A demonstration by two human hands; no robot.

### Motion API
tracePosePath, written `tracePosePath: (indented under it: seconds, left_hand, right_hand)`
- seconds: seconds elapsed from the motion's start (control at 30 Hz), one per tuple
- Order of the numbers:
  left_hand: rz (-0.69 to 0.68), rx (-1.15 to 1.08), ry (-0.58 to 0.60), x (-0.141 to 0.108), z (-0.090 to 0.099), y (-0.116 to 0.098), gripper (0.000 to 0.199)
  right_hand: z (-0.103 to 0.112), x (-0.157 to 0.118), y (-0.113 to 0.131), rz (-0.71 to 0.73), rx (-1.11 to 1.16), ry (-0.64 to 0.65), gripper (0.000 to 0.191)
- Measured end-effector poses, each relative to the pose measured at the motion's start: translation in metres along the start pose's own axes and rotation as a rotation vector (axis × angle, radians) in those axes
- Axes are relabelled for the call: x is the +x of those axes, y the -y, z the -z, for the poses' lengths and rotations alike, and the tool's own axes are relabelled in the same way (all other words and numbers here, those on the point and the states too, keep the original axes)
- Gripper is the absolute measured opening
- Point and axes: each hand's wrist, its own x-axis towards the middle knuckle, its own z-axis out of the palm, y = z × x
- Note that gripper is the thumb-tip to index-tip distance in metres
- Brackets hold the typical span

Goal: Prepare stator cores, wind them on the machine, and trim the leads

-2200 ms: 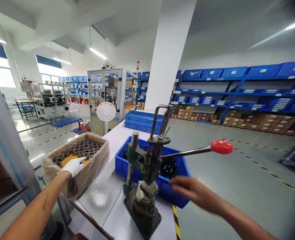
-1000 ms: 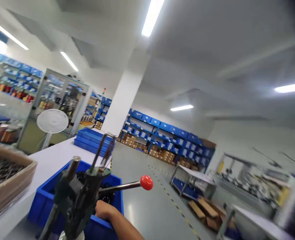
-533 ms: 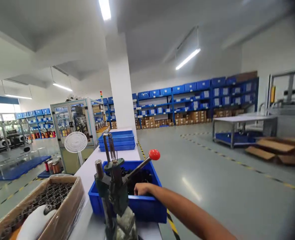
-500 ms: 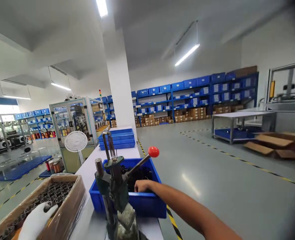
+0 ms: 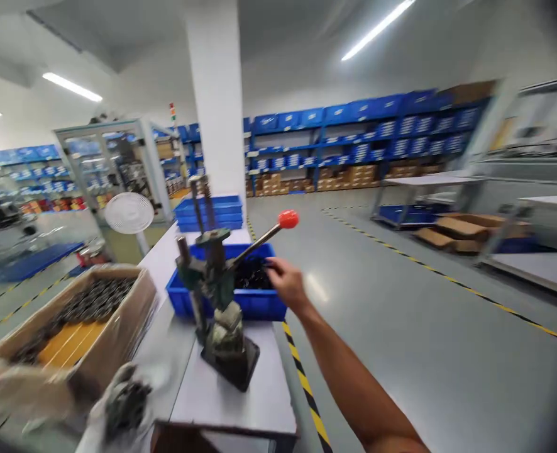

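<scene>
1. Carton: I place it at 9 o'clock of the press. Dark ring-shaped parts crowd its far portion; an orange-brown sheet lies exposed nearer to me.
2. Left hand: white-gloved, at 8 o'clock of the press, near the carton's closest corner. I find the fingers curled around a dark part, seated in the palm; blur hides its detail.
3. Fan: white, round-headed, at 10 o'clock, beyond the carton.
4. Blue trays: stacked on the surface, at 12 o'clock.
5. Press: upright on the surface; its lever slants toward 1 o'clock and ends in a red knob.
6. Blue bin: just behind the press, extending toward 2 o'clock, containing black pieces.
7. Right hand: bare, between 2 and 3 o'clock, at the bin's right side. Fingers partly bent; I note something dark at the fingertips, but cannot tell whether it is gripped.
</scene>
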Motion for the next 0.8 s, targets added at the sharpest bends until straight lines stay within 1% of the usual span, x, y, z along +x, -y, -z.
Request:
tracePosePath:
  seconds: [0.03, 0.07, 0.1, 0.13, 0.17, 0.23, 0.3, 0.37, 0.43, 0.47, 0.53, 0.6, 0.67, 0.73, 0.8]
  left_hand:
    - [0.039, -0.086, 0.006, -0.014, -0.003, 0.006, 0.05]
    - [0.082, -0.249, 0.061, -0.025, -0.007, 0.01, 0.053]
    - [0.122, -0.425, 0.127, -0.034, -0.012, 0.013, 0.055]
    - [0.157, -0.564, 0.188, -0.041, -0.018, 0.014, 0.055]
    - [0.163, -0.648, 0.235, -0.046, -0.023, 0.015, 0.055]
    - [0.116, -0.649, 0.28, -0.055, -0.029, 0.016, 0.054]
    - [0.021, -0.559, 0.279, -0.064, -0.028, 0.018, 0.058]
    - [-0.061, -0.484, 0.263, -0.071, -0.022, 0.023, 0.069]
    - [-0.114, -0.426, 0.241, -0.076, -0.014, 0.029, 0.082]
    - [-0.135, -0.37, 0.212, -0.078, -0.011, 0.031, 0.084]
    - [-0.166, -0.216, 0.129, -0.081, -0.005, 0.034, 0.08]
    - [-0.189, -0.064, 0.052, -0.084, -0.001, 0.034, 0.072]
    - [-0.202, -0.002, 0.02, -0.085, 0.001, 0.032, 0.07]
    - [-0.207, -0.011, 0.022, -0.085, 0.001, 0.029, 0.072]
    - [-0.202, -0.054, 0.045, -0.083, 0.0, 0.027, 0.075]
  right_hand:
    - [0.003, -0.028, 0.008, -0.006, 0.044, -0.054, 0.024]
    - [0.005, -0.054, 0.017, 0.004, 0.089, -0.075, 0.024]
    - [0.007, -0.079, 0.03, 0.057, 0.162, -0.097, 0.019]
    - [0.007, -0.1, 0.045, 0.19, 0.29, -0.065, 0.013]
    - [0.006, -0.117, 0.063, 0.31, 0.392, 0.015, 0.013]
    - [-0.002, -0.142, 0.1, 0.481, 0.553, 0.172, 0.022]
    - [-0.016, -0.154, 0.131, 0.541, 0.638, 0.293, 0.026]
    - [-0.032, -0.16, 0.15, 0.562, 0.688, 0.369, 0.025]
    - [-0.044, -0.164, 0.157, 0.59, 0.711, 0.413, 0.024]
    - [-0.048, -0.166, 0.158, 0.607, 0.715, 0.422, 0.024]
    - [-0.052, -0.169, 0.156, 0.651, 0.724, 0.453, 0.029]
    - [-0.053, -0.17, 0.154, 0.717, 0.736, 0.534, 0.038]
    - [-0.052, -0.169, 0.151, 0.794, 0.721, 0.604, 0.047]
    - [-0.052, -0.169, 0.148, 0.867, 0.642, 0.585, 0.051]
    - [-0.053, -0.169, 0.146, 0.922, 0.546, 0.503, 0.048]
